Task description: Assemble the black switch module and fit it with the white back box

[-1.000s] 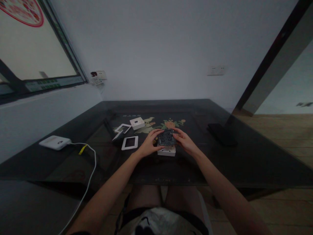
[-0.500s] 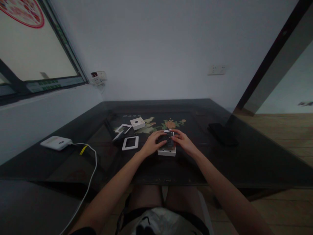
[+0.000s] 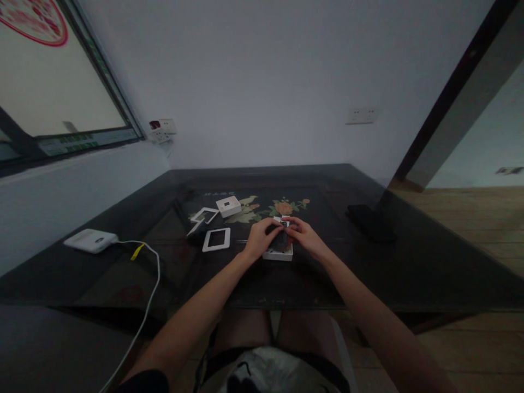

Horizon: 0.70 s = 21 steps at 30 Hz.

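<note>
My left hand (image 3: pixel 259 238) and my right hand (image 3: pixel 305 236) meet over a white square box (image 3: pixel 277 254) on the dark glass table (image 3: pixel 429 262). Between their fingers sits a dark square switch module (image 3: pixel 280 239), pressed down onto the white box. Both hands grip its sides. A small white part shows at the module's far edge, above the fingertips. Left of my hands lie a white square frame (image 3: pixel 216 239), a second frame (image 3: pixel 204 215) partly on a dark piece, and a white switch plate (image 3: pixel 228 206).
A white power bank (image 3: pixel 90 240) with a white cable (image 3: pixel 149 289) and yellow tag lies at the table's left. A black flat object (image 3: pixel 370 222) rests at the right. Wall sockets (image 3: pixel 361 115) sit on the far wall. My knees show below the table edge.
The dark module, held tilted up facing me a second ago, has been lowered flat onto the white box. Both hands have closed in over it.
</note>
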Motion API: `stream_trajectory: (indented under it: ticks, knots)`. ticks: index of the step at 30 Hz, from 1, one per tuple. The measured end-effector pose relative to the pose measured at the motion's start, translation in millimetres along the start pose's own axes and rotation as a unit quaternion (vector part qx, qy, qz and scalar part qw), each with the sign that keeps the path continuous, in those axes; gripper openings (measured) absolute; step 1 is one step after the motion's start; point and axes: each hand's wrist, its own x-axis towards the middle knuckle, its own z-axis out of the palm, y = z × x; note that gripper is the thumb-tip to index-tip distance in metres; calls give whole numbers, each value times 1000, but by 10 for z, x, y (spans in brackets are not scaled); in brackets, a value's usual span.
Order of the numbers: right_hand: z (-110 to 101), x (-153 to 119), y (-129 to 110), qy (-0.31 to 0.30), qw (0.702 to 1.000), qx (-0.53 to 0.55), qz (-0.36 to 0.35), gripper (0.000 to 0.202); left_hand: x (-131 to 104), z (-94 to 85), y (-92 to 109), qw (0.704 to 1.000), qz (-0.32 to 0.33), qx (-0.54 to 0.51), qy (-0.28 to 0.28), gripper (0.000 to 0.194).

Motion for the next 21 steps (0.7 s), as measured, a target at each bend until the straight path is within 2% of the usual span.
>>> stream_trajectory:
  ticks: [3, 6, 11, 14, 16, 19, 21]
  knots:
    - [5, -5, -15, -2, 1000, -17, -1, 41, 13, -3, 2, 997, -45, -68, 9, 12]
    - [16, -8, -23, -2, 999, -46, -12, 36, 57, -44, -51, 979, -92, -181, 31, 15]
    - [48, -10, -8, 12, 997, -65, -32, 38, 97, -230, -270, 910, -239, -333, 67, 17]
    - [73, -22, -11, 19, 998, -56, -25, 35, 82, -336, -367, 869, -329, -368, 32, 16]
    - [90, -34, -22, 22, 999, -42, -10, 34, 70, -376, -391, 852, -362, -378, -8, 12]
    - [109, -45, -37, 18, 1000, -20, 0, 35, 59, -396, -393, 849, -369, -373, -56, 9]
    - [112, -46, -46, 19, 1000, -13, -12, 33, 55, -401, -389, 858, -359, -361, -68, 15]
